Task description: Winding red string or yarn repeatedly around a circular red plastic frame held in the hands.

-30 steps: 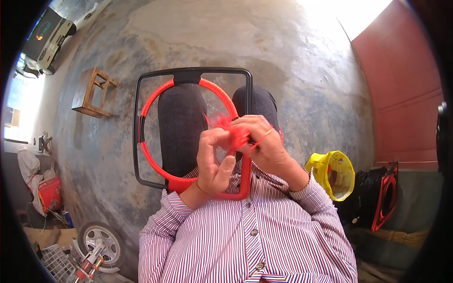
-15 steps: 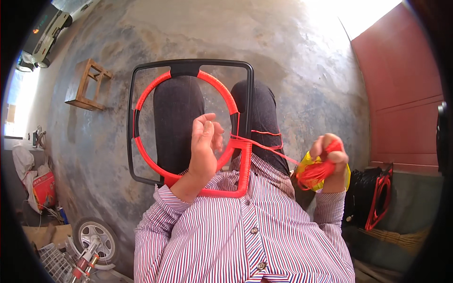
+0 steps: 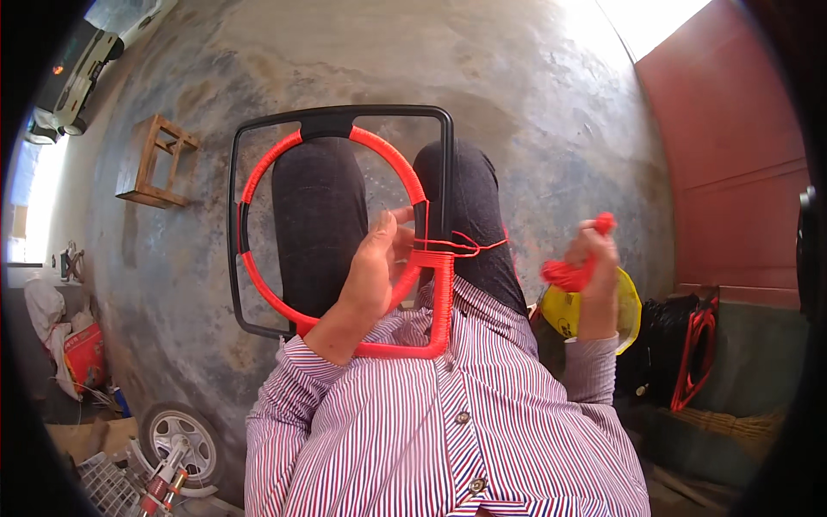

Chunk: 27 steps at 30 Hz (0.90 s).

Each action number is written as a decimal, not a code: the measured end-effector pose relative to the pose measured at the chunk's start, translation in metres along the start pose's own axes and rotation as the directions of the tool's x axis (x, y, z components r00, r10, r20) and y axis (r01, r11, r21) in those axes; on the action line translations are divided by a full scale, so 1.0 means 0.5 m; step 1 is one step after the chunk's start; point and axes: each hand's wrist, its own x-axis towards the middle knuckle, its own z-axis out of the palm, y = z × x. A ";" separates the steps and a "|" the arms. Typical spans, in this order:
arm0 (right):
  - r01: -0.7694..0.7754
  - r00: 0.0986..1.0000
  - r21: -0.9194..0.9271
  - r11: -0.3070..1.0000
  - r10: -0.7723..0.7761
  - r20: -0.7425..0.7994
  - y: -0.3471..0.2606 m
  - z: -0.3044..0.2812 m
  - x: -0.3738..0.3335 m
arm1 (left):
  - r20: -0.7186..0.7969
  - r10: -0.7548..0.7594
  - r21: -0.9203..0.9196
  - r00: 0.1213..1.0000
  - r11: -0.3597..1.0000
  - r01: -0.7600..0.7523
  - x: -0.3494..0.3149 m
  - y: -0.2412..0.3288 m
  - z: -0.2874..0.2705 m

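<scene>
Holding red cord [image 3: 564, 276], right grip [image 3: 594, 250] fisted

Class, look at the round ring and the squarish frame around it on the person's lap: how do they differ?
Shape: the ring is round; the frame is squarish with rounded corners.
Size: the ring is smaller and fits within the frame.
Colour: the ring is mostly red with black bands; the frame is mostly black, red near the lower right.
Both combine red and black.
</scene>
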 end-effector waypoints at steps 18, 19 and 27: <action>0.036 0.963 -0.391 0.920 -0.136 -0.231 0.000 0.014 -0.067 | 0.091 -0.100 -0.052 0.991 0.993 0.105 -0.001 0.017 0.011; 0.049 0.962 -0.378 0.925 -0.145 -0.231 0.002 -0.008 -0.073 | 0.080 -0.098 -0.051 0.992 0.993 0.103 -0.001 0.017 0.011; 0.014 0.953 -0.316 0.949 -0.108 -0.283 0.043 -0.031 -0.081 | 0.091 -0.107 -0.054 0.990 0.992 0.112 0.005 0.006 -0.007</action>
